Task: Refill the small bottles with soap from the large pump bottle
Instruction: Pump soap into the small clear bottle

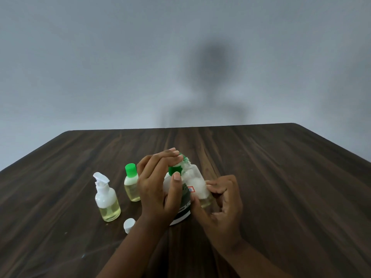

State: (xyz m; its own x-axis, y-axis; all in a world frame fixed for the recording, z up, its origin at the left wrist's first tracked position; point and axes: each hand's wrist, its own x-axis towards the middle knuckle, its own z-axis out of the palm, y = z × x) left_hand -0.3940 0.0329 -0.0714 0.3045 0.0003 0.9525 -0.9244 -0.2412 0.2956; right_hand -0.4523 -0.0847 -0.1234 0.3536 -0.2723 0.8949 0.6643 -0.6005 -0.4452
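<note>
Fingers (167,155) of left hand (154,183), straight, press pump bottle (180,216), label (185,198) blurred; right hand (224,201) grips small bottle (197,183).

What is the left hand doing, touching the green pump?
Touching. In the head view the left hand lays its fingers across the top of the large bottle's green pump, thumb against its front.

dark matt wood-grain table (261,167); clear glossy plastic small bottles (108,205); smooth green plastic cap (130,169)
</note>
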